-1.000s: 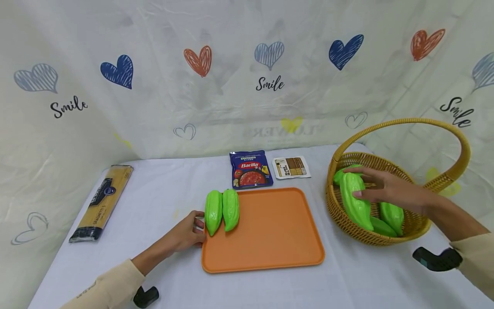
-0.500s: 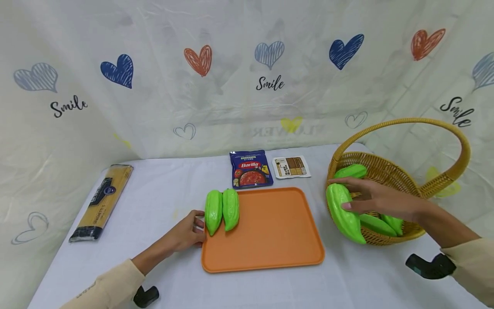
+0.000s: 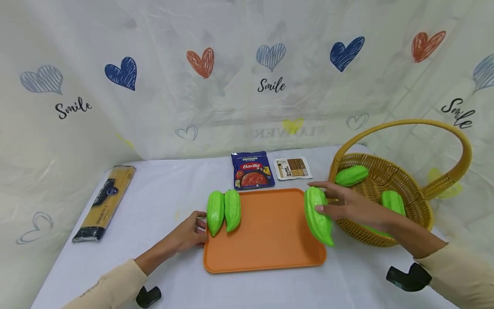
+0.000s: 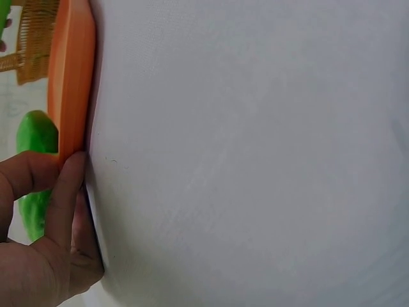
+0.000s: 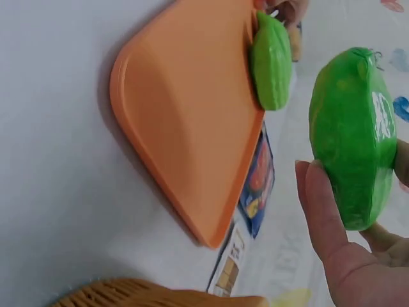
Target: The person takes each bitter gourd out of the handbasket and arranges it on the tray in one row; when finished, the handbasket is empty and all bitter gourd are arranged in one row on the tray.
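Observation:
My right hand holds a glossy, ridged green gourd with a pointed tip, over the right edge of the orange tray. In the right wrist view, thumb and fingers grip this gourd from its sides. At the tray's left edge my left hand pinches the rim; the left wrist view has its fingertips against the orange edge. Two similar gourds lie side by side on the tray's left part.
A wicker basket with a tall handle stands at the right, more green gourds inside. Behind the tray lie a blue Barilla sauce pouch and a small white-and-brown packet. A spaghetti pack lies far left.
My right hand has lifted the gourd out of the basket and carried it left to the tray's right edge. My left hand has stayed at the tray's rim.

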A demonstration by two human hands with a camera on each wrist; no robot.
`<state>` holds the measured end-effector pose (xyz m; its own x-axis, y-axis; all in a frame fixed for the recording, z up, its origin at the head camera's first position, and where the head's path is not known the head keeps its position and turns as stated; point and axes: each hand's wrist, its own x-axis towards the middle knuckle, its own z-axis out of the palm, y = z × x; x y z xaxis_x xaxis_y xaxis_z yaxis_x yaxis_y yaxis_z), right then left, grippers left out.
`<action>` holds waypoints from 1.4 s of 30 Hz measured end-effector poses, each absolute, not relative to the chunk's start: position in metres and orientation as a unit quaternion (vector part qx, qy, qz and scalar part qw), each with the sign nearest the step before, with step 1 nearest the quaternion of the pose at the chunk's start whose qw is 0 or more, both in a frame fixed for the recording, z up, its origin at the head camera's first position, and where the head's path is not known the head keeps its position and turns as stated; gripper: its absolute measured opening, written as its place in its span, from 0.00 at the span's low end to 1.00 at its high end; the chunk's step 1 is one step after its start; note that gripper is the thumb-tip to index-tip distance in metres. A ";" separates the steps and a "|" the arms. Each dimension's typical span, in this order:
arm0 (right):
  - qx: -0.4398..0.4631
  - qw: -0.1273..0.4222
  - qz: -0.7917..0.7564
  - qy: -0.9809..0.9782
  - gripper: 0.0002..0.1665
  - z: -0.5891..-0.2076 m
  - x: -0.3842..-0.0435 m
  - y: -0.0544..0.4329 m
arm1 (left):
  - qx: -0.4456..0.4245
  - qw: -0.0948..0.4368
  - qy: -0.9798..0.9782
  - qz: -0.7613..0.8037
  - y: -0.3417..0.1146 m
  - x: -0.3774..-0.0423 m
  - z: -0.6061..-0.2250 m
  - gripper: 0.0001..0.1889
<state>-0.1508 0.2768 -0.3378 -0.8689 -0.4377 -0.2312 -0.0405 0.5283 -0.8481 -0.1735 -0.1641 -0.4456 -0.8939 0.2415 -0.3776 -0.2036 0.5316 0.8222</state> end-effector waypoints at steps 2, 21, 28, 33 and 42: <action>-0.137 0.209 -0.462 0.851 0.41 -0.339 -0.152 0.272 | 0.013 0.228 0.844 0.485 -0.164 -0.174 -0.447 0.39; -0.123 0.226 -0.495 0.830 0.42 -0.353 -0.163 0.257 | 0.016 0.226 0.844 0.486 -0.166 -0.172 -0.448 0.39; -0.113 0.243 -0.499 0.824 0.41 -0.359 -0.173 0.240 | 0.017 0.227 0.845 0.484 -0.165 -0.173 -0.446 0.39; -0.120 0.253 -0.512 0.812 0.42 -0.364 -0.182 0.225 | 0.012 0.230 0.846 0.481 -0.165 -0.174 -0.446 0.40; -0.137 0.261 -0.534 0.793 0.43 -0.373 -0.197 0.206 | 0.008 0.231 0.847 0.479 -0.165 -0.176 -0.447 0.40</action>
